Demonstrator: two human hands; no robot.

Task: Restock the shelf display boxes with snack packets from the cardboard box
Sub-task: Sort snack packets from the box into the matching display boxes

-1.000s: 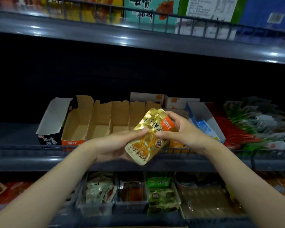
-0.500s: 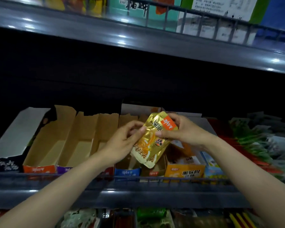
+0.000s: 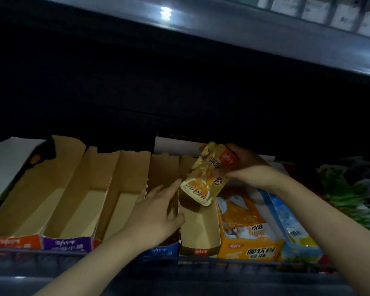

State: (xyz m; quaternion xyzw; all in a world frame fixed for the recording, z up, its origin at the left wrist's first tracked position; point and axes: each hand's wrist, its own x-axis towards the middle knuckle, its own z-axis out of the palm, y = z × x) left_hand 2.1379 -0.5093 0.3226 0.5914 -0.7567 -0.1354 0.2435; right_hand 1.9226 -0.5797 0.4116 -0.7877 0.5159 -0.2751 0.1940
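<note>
The shelf back (image 3: pixel 137 92) was too dark to read. The right hand (image 3: pixel 251 167) pinched a crinkled gold snack packet (image 3: pixel 203 182); the left hand (image 3: pixel 156 212) lay flat on a display box (image 3: pixel 163 169).

The dark metal shelf (image 3: pixel 179 282) has a wire rail (image 3: pixel 222 264) along its front edge. Open cardboard boxes stand side by side on it: an orange-fronted box (image 3: pixel 13 241), a purple-fronted box (image 3: pixel 66 242), a blue-fronted box (image 3: pixel 161 251) and a brown-fronted box (image 3: pixel 199 251). Next come an orange box (image 3: pixel 250 251) holding packets, a pale blue box (image 3: pixel 297 238) and loose green packets (image 3: pixel 350 199).
</note>
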